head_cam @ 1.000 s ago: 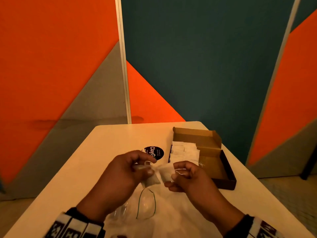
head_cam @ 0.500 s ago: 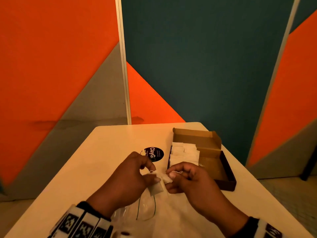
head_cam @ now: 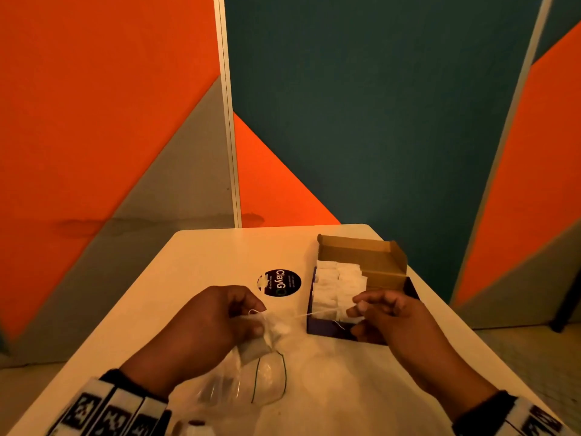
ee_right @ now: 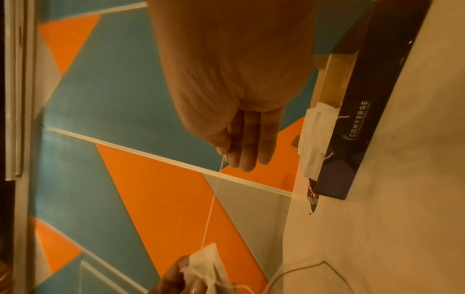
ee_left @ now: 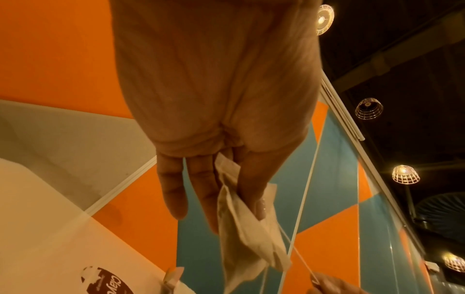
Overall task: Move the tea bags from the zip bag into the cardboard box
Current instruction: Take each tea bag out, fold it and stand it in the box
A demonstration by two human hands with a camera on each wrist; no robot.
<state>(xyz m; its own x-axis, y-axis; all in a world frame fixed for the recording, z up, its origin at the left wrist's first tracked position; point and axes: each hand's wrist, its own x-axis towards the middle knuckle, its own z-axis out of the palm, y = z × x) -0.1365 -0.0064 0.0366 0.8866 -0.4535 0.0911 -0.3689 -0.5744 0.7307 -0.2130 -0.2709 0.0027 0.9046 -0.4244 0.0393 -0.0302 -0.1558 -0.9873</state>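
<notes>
**Cardboard box half filled, one tea bag stretched by its string**

Cardboard, brown inside and dark blue outside, makes up the open box [head_cam: 361,272] that serves as the landmark on the pale worktop [head_cam: 201,262]. Its flap stands up at the far end. White tea bags [head_cam: 338,286] are stacked in its left half; the right half shows bare cardboard. In the right wrist view the box's dark side reads "CONVERGE".

Behind the box rise wall panels [head_cam: 361,105] in teal, orange and grey, split by pale strips. The left wrist view shows a dark ceiling with caged lamps [ee_left: 368,109].

Nearer the person than the box, a clear zip bag [head_cam: 251,382] with a thin green edge lies flat on the worktop; what remains inside it cannot be told. Left of the box a round black sticker [head_cam: 279,283] is stuck to the worktop.

The left hand [head_cam: 213,322], left of the box and above the zip bag, pinches a tea bag [head_cam: 261,341] between thumb and fingers, and it hangs crumpled. The right hand [head_cam: 390,316], at the box's near corner, pinches the end of that bag's string [head_cam: 301,315] between thumb and forefinger. The string runs taut between the two hands.
</notes>
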